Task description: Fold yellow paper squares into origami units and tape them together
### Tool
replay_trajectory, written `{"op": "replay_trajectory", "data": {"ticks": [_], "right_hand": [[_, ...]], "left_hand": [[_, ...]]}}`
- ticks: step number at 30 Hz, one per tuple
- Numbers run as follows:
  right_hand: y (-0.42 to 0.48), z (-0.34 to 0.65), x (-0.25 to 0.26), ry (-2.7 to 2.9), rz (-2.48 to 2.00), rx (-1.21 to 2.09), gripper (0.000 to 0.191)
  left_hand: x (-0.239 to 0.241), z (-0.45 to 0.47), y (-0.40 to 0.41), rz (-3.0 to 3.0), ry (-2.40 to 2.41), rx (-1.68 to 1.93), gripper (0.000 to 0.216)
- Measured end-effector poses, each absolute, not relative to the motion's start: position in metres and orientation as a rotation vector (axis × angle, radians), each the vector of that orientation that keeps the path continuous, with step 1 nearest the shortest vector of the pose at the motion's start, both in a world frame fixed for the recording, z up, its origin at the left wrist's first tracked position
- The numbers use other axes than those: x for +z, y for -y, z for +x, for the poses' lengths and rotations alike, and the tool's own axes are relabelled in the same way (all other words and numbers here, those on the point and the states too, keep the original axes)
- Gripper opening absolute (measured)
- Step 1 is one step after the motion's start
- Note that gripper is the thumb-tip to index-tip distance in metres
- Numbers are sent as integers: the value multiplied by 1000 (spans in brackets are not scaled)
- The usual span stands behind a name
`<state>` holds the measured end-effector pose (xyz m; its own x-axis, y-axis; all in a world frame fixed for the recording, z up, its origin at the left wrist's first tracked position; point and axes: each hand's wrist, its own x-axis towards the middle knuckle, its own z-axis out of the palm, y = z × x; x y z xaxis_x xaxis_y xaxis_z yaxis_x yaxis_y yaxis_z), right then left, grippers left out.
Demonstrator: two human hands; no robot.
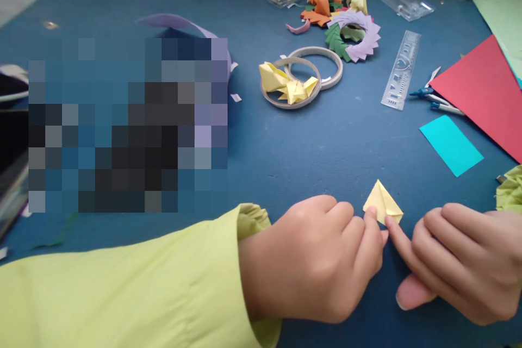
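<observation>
A small piece of folded yellow paper (pixel 381 199) lies on the blue table, its pointed end facing away from me and a crease running down its middle. My left hand (pixel 318 258) is closed, with the index fingertip pressed on the paper's near left edge and the thumb tip just below. From the other side my right hand (pixel 465 261) presses its index fingertip on the near right part; its other fingers are curled and the thumb sticks out beneath. The underside of the paper is hidden.
A turquoise paper rectangle (pixel 451 145), red sheet (pixel 485 92), compass (pixel 438 100) and clear ruler (pixel 402 70) lie right. Beyond my hands are tape rolls (pixel 337 68), yellow folded pieces (pixel 291 87) and a purple-green paper ring (pixel 367 38). Pixelation hides an area at left.
</observation>
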<state>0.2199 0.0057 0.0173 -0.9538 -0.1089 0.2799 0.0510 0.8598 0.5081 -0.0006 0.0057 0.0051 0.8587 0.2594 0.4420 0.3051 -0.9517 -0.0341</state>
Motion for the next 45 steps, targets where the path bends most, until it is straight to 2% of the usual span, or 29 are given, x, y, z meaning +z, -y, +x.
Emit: {"op": "replay_trajectory", "data": {"ticks": [11, 17, 21, 25, 28, 31, 36, 45], "right_hand": [[-2, 218, 13, 2789, -382, -623, 44], [-7, 214, 11, 2731, -544, -445, 26], [-12, 216, 9, 2691, -565, -335, 14], [-16, 218, 8, 2660, -567, -202, 5], [-18, 218, 8, 2657, -570, -151, 5], [-18, 218, 6, 2641, -617, -141, 7], [-19, 217, 4, 2651, -707, -102, 25], [-19, 217, 5, 2685, -700, -54, 30]], "left_hand": [[4, -2, -5, -2941, 449, -650, 18], [11, 2, 2, -2794, 652, -676, 15], [11, 2, 1, -2764, 723, -734, 22], [9, 1, -2, -2776, 743, -696, 16], [8, 1, -3, -2768, 773, -681, 21], [9, 3, -1, -2767, 823, -704, 16], [9, 6, 3, -2718, 877, -708, 17], [8, 4, 7, -2772, 869, -703, 15]]}}
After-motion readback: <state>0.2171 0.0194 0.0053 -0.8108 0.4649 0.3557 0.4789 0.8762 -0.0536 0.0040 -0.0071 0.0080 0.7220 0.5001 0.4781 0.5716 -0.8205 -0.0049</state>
